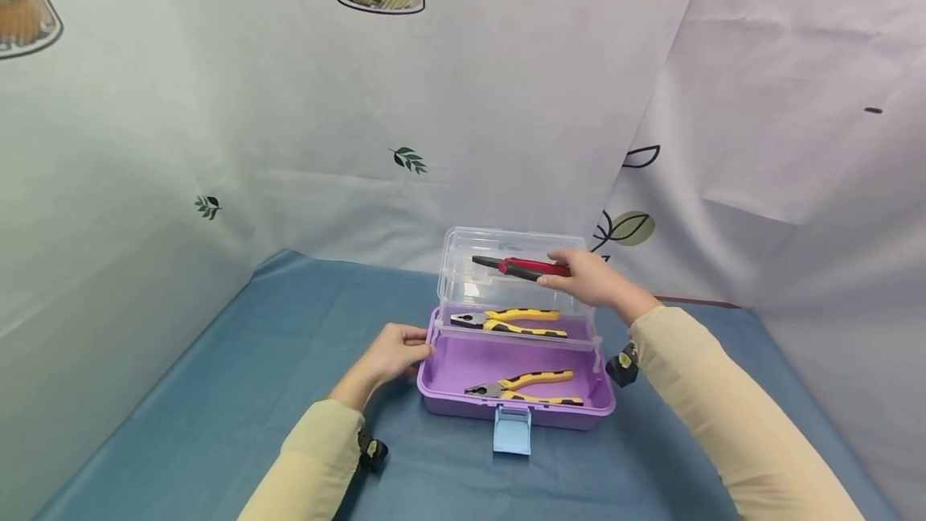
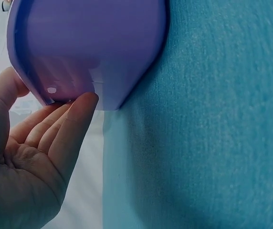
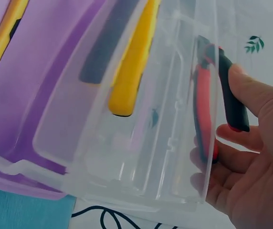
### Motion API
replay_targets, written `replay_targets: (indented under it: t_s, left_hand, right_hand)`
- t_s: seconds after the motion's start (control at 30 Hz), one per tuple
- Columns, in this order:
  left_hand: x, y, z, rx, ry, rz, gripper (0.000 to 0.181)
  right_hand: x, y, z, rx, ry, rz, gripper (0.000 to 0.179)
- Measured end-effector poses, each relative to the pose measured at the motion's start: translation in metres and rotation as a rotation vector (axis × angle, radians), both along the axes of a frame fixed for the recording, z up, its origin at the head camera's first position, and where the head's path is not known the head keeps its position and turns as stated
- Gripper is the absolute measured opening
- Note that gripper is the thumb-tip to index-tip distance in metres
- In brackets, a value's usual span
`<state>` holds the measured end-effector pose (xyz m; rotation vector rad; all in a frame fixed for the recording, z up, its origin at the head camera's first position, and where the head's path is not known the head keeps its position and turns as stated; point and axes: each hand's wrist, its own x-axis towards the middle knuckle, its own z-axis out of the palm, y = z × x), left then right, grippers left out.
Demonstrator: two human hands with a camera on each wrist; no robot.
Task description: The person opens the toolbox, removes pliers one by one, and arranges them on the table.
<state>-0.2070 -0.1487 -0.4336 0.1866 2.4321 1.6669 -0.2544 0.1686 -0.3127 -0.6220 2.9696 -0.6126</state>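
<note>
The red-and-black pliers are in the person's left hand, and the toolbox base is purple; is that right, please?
Not quite: the head view shows the red-and-black pliers in the right hand, not the left hand; the toolbox base is purple.

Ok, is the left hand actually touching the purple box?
Touching. The left wrist view shows the left hand with its fingertips against the end of the purple box, no gap between them.

A blue cloth-covered surface (image 1: 325,312) and, directly on it, an open purple toolbox (image 1: 463,406).
</note>
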Motion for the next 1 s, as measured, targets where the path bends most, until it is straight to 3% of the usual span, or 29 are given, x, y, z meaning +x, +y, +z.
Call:
replay_targets:
  t_s: [0.53, 0.77, 1.0]
  left_hand:
    - [0.003, 0.002, 0.003, 0.009, -0.01, 0.007, 0.042]
    - [0.002, 0.002, 0.001, 0.032, -0.001, -0.02, 0.043]
    - [0.001, 0.001, 0.0, 0.036, -0.004, -0.015, 0.043]
  right_hand:
    - [0.0, 0.002, 0.021, 0.061, -0.039, 0.05, 0.068]
    - [-0.001, 0.001, 0.022, 0.105, -0.045, 0.043, 0.065]
    - [-0.003, 0.0, 0.021, 0.062, -0.019, 0.036, 0.06]
